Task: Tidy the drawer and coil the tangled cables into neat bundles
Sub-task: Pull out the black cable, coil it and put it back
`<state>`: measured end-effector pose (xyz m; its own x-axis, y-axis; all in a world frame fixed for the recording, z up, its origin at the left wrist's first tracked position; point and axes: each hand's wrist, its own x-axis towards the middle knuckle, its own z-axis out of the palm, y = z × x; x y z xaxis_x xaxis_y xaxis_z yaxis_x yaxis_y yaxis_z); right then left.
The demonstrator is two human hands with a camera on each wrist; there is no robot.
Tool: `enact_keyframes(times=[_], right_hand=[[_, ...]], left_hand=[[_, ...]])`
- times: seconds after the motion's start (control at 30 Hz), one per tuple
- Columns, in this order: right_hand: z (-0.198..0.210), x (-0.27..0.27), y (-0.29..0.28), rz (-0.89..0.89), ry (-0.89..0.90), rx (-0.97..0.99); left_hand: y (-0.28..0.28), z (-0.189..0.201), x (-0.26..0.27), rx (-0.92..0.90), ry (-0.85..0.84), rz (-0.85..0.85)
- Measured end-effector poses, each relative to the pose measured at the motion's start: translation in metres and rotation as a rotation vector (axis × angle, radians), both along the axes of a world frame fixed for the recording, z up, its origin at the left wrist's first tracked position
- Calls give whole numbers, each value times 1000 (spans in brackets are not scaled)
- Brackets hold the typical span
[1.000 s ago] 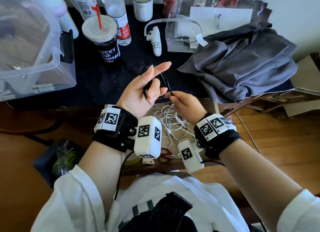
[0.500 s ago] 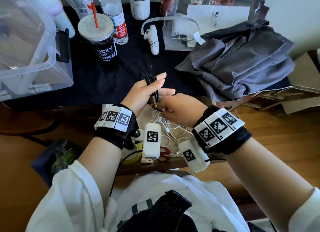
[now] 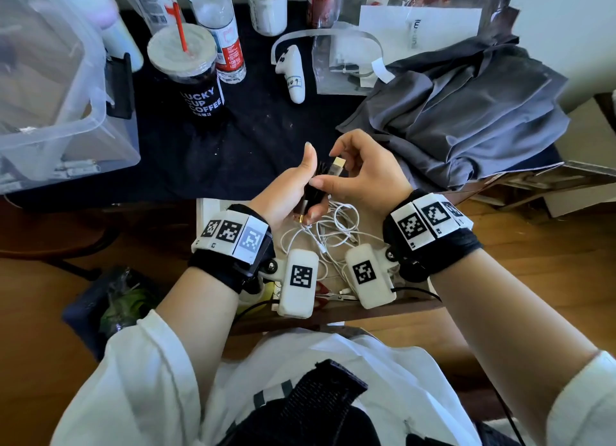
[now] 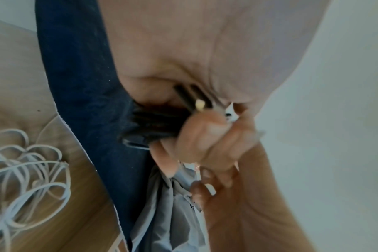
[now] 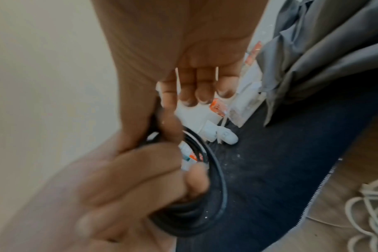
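Note:
A coiled black cable (image 3: 315,195) sits in my left hand (image 3: 310,185), whose fingers curl round the bundle with the thumb pointing up. A gold jack (image 3: 300,218) sticks out below the palm. My right hand (image 3: 333,169) pinches the cable's metal plug (image 3: 337,164) between thumb and forefinger, just above the coil. The right wrist view shows the black coil (image 5: 205,196) looped round my left fingers (image 5: 129,184). Tangled white cables (image 3: 333,232) lie in the open drawer (image 3: 201,212) under both hands, also seen as white cables (image 4: 22,170) in the left wrist view.
On the dark table stand a clear plastic bin (image 3: 66,112), a coffee cup (image 3: 196,82), bottles and a white controller (image 3: 293,75). A grey cloth (image 3: 450,112) is heaped at the right. Red-handled scissors (image 3: 330,295) lie at the drawer's near edge.
My left hand went from open fingers to gripping the coil, thumb up. My right hand moved up from the jack below the coil and now pinches the plug end.

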<state>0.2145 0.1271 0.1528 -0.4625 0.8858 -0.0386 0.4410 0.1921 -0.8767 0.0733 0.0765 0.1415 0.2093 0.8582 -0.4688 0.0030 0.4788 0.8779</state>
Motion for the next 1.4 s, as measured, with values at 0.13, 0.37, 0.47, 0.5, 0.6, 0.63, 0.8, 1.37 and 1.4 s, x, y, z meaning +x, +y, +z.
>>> enact_keyframes(times=[0.13,0.37,0.47,0.5,0.6,0.63,0.8,1.37,1.4], right_hand=[[-2,1,-1,111,79,-234],[2,-2,-2,52,38,-174],[1,-2,1,-30,-31,-9],[0,-2,1,-50,-22,2],[-1,-2,0,-64,100,-125],[-1,-2,1,-57,176,-210],[-5,1,2,-29,290,-315],[3,6,20,36,284,-220],[6,5,22,61,279,-205]], left_hand=[[1,9,5,5,-124,-48],[2,14,10,-75,-285,80],[4,14,17,-50,-218,223],[5,13,18,-23,-197,235],[6,8,16,3,-201,217],[7,7,15,7,-203,207],[10,2,13,0,-171,201],[14,15,22,-204,-399,100],[12,16,21,-220,-443,57]])
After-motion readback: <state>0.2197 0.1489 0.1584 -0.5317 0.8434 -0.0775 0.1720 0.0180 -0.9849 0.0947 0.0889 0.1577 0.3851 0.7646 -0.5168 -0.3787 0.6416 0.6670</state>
